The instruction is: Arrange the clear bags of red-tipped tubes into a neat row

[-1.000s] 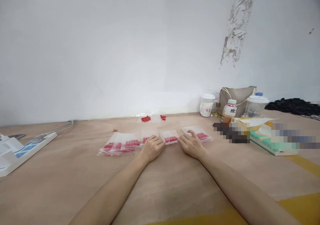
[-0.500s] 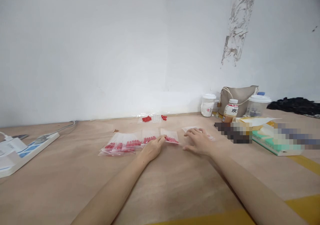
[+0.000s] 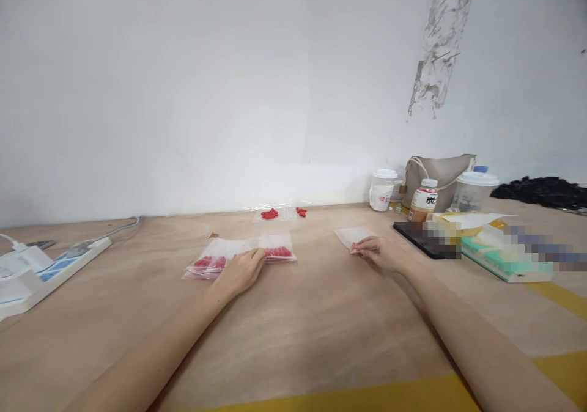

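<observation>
One bag (image 3: pixel 349 235) lies at, perhaps between, the right fingers (image 3: pixel 372 244).

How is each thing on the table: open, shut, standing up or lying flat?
Left hand: on the left bags, grip hidden
Left bags: flat, overlapping, red pieces inside
Right hand: fingertips pinching the right bag's edge
Right bag: mostly flat
Cup: upright, lid on
Bottle: upright, cap on
Power strip: chargers plugged in

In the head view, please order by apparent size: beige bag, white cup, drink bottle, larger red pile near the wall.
1. Beige bag
2. White cup and drink bottle: too alike to rank
3. Larger red pile
</observation>
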Tool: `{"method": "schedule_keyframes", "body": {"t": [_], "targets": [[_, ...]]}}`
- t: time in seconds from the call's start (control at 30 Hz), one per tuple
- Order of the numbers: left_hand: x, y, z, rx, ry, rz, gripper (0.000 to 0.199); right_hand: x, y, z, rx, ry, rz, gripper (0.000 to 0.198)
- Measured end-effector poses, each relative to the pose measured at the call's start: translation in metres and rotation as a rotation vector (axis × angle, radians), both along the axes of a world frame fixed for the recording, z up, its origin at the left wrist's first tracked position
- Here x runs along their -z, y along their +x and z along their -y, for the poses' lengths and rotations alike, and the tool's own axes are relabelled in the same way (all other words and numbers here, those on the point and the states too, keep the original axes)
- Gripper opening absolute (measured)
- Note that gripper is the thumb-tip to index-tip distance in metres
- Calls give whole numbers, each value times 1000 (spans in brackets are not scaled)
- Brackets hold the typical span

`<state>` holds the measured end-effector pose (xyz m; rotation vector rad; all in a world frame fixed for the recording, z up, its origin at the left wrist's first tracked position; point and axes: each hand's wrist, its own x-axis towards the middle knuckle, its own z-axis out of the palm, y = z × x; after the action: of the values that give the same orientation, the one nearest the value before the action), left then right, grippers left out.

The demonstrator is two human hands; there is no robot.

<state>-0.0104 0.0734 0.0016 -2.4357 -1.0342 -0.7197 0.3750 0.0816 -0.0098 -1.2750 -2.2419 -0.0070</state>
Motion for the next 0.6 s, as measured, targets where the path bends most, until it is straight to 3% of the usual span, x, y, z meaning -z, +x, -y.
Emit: {"method": "schedule_keyframes", "body": {"t": [0.1, 0.27, 0.33, 0.5, 0.6], "targets": [[-9, 11, 18, -64, 23, -34, 21, 5, -20, 0, -30, 60, -52, 25], [-15, 61, 30, 131, -29, -109, 26, 14, -76, 9, -182, 188, -26, 26], [-11, 82, 25, 187, -23, -154, 25, 17, -90, 11, -174, 216, -15, 27], [3, 110, -1, 174, 79, -200, 19, 16, -80, 10, -63, 267, 90, 39], [9, 112, -11, 115, 120, -192, 10, 13, -64, 8, 48, 299, 196, 30]]}}
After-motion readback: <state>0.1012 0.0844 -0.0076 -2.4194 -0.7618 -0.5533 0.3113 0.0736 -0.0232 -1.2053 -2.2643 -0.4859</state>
